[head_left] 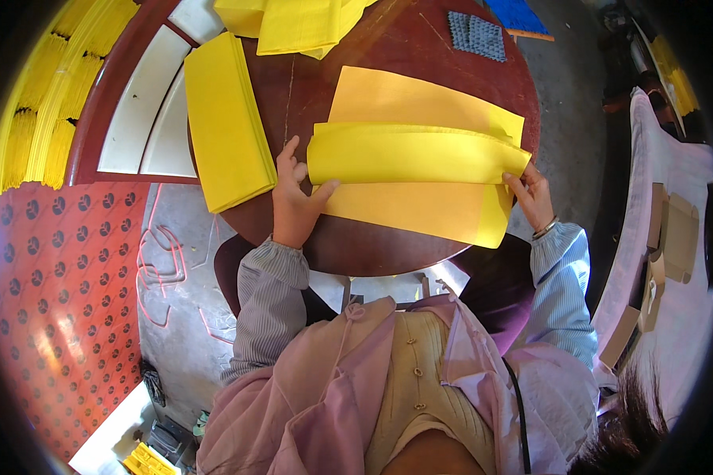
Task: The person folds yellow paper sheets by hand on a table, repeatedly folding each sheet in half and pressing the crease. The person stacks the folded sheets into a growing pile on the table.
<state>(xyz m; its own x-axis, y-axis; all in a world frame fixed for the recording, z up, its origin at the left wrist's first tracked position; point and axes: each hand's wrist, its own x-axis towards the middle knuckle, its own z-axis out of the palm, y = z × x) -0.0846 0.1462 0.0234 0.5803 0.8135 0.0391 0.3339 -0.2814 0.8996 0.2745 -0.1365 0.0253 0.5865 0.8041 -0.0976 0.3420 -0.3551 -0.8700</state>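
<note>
A folded strip of yellow paper (404, 152) lies across a wider, orange-toned paper sheet (420, 99) on the round dark-red table. The sheet shows above and below the strip, and its right end is brighter yellow. My right hand (534, 195) pinches the strip's right end, thumb on top and fingers partly hidden beneath. At the left end, my left hand (295, 198) has its fingers spread, thumb pointing toward the strip's lower corner. Beside that hand lies a thick folded stack of yellow paper (228, 123).
More yellow paper (301, 28) sits at the table's far edge. A grey textured pad (477, 36) lies at the far right of the table (333, 257). Yellow bundles (59, 95) are piled at far left. Pink tubing (162, 261) loops on the floor; open cardboard boxes (677, 237) stand at right.
</note>
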